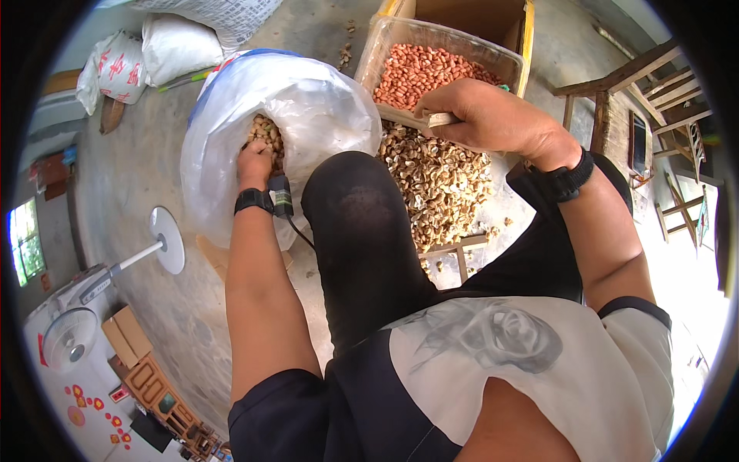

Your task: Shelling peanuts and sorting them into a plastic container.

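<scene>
My left hand (254, 164) reaches into a large white plastic bag (332, 98), its fingers among unshelled peanuts (267, 131); whether it grips any is hidden. At the front edge of a clear plastic tub (369, 49), my right hand (462, 115) is closed around a pale, wooden-looking tool, partly covered by the fingers. The tub holds red-skinned shelled peanuts (407, 72). Below it lies a big heap of empty peanut shells (441, 190), just right of my left knee. A black device with a cable rests beside my left wrist.
A cardboard box (470, 20) stands behind the tub. White sacks (179, 49) lie at the upper left. A standing fan (72, 341) is at the left, a wooden chair (612, 81) at the right. Wooden slats (462, 248) and scattered shells lie near my legs.
</scene>
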A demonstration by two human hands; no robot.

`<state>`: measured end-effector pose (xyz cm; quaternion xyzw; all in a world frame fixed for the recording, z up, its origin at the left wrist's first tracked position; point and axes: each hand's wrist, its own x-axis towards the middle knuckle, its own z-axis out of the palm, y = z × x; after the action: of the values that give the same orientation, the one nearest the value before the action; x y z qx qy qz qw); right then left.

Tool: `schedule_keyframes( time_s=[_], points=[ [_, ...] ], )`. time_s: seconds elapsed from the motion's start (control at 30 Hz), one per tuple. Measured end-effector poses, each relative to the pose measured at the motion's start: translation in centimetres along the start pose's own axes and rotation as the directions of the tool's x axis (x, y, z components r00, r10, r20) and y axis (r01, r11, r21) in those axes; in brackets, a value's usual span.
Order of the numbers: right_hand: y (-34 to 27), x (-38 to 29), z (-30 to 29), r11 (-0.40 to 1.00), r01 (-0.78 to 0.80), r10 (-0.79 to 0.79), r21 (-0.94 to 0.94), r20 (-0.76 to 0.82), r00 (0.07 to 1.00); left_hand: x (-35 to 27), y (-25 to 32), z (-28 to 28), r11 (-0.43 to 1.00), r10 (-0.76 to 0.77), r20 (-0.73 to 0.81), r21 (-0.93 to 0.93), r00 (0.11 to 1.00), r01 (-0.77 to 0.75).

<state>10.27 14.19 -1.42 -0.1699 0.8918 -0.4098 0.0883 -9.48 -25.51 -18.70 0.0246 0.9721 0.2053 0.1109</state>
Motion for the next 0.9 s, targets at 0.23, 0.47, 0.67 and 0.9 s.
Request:
schedule_keyframes(
  time_s=[0.23, 0.47, 0.67, 0.9],
  points=[
    [0.1, 0.0, 0.0, 1.0, 0.025, -0.025, -0.005, -0.043, 0.999, -0.9, 0.7, -2.7, 0.857, -0.267, 0.146, -0.416, 0.953, 0.304],
    [-0.3, 0.0, -0.5, 0.994, 0.026, -0.02, 0.102, -0.054, 0.998, -5.2, 6.1, -6.3, 0.428, -0.018, 0.279, -0.866, 0.96, 0.26],
    [-1.5, -0.4, -1.5, 0.961, 0.036, -0.007, 0.275, -0.107, 0.994, -10.6, 16.0, -12.8, 0.205, 0.431, 0.319, -0.946, 0.844, 0.253],
    [-2.8, -1.7, -3.4, 0.749, 0.039, 0.105, 0.662, -0.175, 0.979, -14.2, 25.4, -14.6, 0.332, 0.762, 0.421, -0.906, 0.493, 0.261]
  ],
)
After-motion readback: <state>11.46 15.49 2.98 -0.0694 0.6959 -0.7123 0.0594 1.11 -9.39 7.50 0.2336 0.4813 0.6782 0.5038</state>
